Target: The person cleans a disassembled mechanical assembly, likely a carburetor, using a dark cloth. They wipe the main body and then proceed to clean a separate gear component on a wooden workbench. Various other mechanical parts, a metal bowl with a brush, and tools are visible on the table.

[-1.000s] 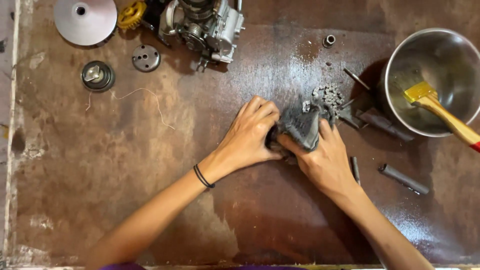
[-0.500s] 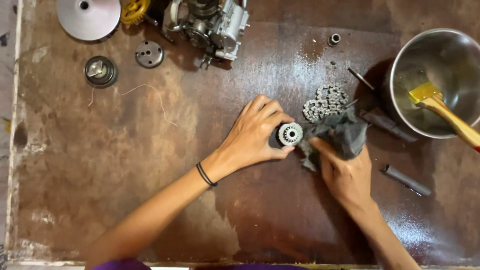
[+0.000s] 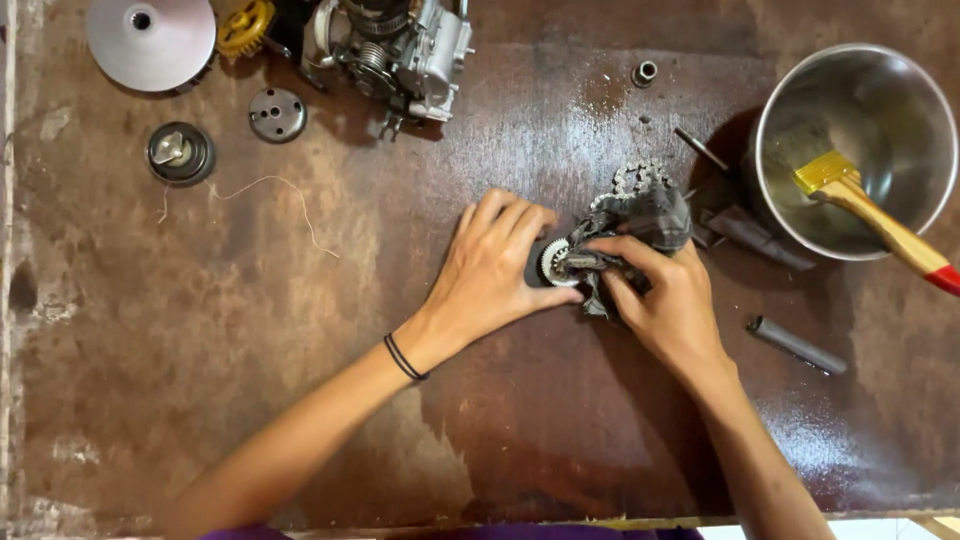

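Your left hand (image 3: 500, 265) lies near the middle of the brown, stained table (image 3: 250, 400), fingers curled over a small round gear (image 3: 556, 262), pinning it against the tabletop; the gear peeks out just past your fingertips, on their right side. Your right hand (image 3: 665, 300) comes in from the other side, closed around a dark grey rag (image 3: 645, 215), with its fingertips pressing a fold of the rag against the gear's toothed face. So the gear sits squeezed between both hands, touching each. A short length of chain (image 3: 635, 178) shows just behind the rag, toward the far edge. By the right edge stands a steel bowl (image 3: 900, 110) with a yellow-bristled brush (image 3: 870, 205) leaning in it, its handle poking out over the rim. A dark metal rod (image 3: 797, 344) lies on the table just right of your right wrist. Along the far edge toward the left corner sit a small engine (image 3: 400, 45), a silver disc (image 3: 150, 40), a yellow gear (image 3: 243, 27) and two round parts (image 3: 277, 113).
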